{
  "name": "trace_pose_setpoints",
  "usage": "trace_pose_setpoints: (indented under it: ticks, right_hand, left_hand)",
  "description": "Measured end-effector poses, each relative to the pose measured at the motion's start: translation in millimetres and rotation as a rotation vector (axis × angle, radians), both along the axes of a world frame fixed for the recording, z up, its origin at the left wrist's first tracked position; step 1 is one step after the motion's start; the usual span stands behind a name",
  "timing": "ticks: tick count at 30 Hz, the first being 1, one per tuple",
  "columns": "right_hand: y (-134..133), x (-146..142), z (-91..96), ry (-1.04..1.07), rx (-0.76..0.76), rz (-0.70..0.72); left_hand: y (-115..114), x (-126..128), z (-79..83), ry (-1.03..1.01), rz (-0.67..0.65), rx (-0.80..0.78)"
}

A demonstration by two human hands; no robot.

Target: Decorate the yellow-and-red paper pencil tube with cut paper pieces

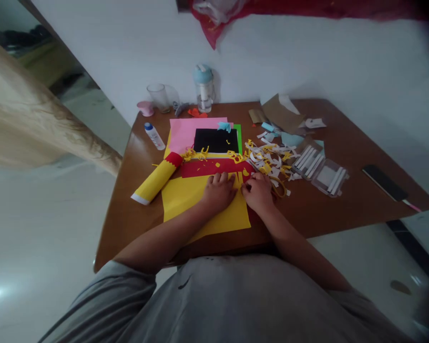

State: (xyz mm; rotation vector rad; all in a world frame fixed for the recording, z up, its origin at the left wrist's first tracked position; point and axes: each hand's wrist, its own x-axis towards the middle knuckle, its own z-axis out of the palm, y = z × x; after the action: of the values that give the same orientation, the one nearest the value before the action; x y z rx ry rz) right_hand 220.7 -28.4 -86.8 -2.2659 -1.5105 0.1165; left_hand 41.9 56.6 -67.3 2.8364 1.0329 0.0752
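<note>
My left hand (219,193) lies on a yellow paper sheet (189,202), its fingers resting near the sheet's upper right part. Close beside it, my right hand (259,193) is curled at the sheet's right edge, fingertips drawn together; what they pinch is hidden. A narrow cut shows in the yellow paper between the two hands. Yellow-handled scissors (280,188) lie against the right hand's outer side, partly covered by it. Beyond the hands is a red paper sheet (210,166) with small yellow scraps on it.
A yellow paper tube (157,180) with a red end lies left, near a glue bottle (154,136). Paper scraps (270,159) and an open plastic case (318,166) are at right, a phone (384,182) farther out. A water bottle (203,90) stands by the wall.
</note>
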Motion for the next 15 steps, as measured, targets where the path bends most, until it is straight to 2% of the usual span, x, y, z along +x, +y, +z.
trace_pose_setpoints:
  ticks: [7, 15]
  right_hand:
    - [2, -3, -0.9, -0.006, 0.001, -0.024]
    - [-14, 0, -2.5, -0.003, 0.042, 0.041]
  left_hand:
    - [-3, 0, 0.5, 0.003, 0.009, -0.009]
    - [-10, -3, -11.1, 0.0, -0.066, -0.041]
